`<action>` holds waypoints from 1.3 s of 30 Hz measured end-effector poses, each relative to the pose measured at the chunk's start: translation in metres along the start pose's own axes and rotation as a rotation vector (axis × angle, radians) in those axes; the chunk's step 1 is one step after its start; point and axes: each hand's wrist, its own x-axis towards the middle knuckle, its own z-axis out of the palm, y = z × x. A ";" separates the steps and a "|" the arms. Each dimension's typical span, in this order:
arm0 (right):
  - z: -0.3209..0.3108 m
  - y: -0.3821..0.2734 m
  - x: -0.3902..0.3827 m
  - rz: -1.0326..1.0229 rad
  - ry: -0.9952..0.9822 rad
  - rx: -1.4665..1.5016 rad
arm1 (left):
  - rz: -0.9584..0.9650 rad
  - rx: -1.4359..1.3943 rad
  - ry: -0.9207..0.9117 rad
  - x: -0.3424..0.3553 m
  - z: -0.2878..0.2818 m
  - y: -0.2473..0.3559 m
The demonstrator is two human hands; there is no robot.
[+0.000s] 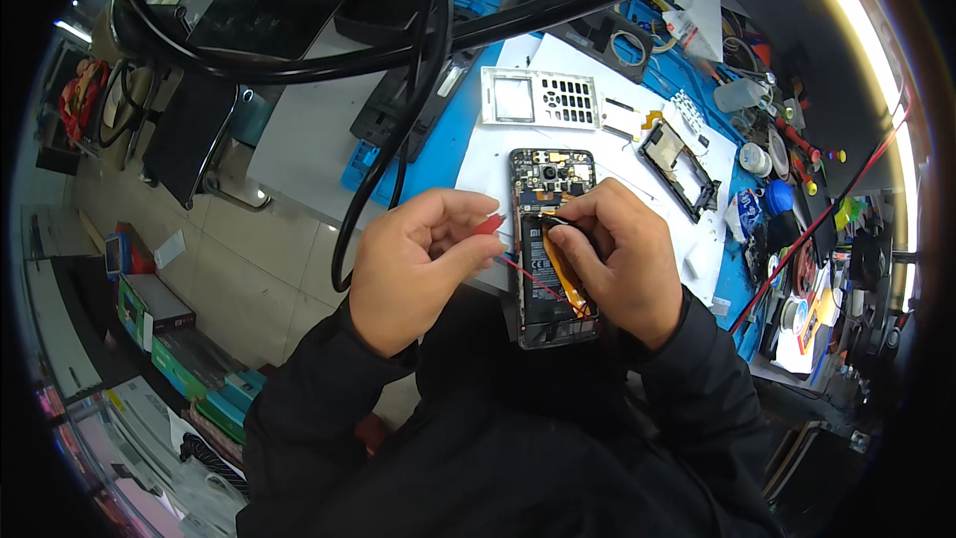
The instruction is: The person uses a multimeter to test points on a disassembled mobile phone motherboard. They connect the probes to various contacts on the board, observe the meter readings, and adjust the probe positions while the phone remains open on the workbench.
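Note:
An opened smartphone point(522, 334) lies on the table in front of me, its back cover off. Its circuit board shows at the top, with a black battery point(539, 264) and an orange flex cable point(568, 277) below. Just left of the phone, my left hand point(410, 257) pinches a red crocodile clip point(489, 225) between thumb and fingers. A thin red wire point(538, 284) runs from there across the battery. My right hand point(629, 251) rests over the phone's right side, fingertips closed on a small black clip point(549, 220) near the battery's top edge. Its tip is too small to make out.
White paper point(480, 164) lies under the phone on a blue mat point(403, 186). Beyond are a silver keypad phone housing point(539, 98) and a dark phone frame point(680, 167). Tools and bottles crowd the right. A thick black cable point(299, 70) arches across the upper view.

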 end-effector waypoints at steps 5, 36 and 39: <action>-0.001 0.000 0.000 -0.007 -0.017 -0.016 | 0.216 0.321 0.014 0.005 -0.003 -0.003; -0.001 0.009 -0.001 -0.125 0.005 -0.027 | 0.702 0.781 -0.016 0.019 -0.008 -0.008; -0.002 0.008 -0.001 -0.122 0.000 -0.036 | 0.670 0.785 -0.017 0.018 -0.007 -0.007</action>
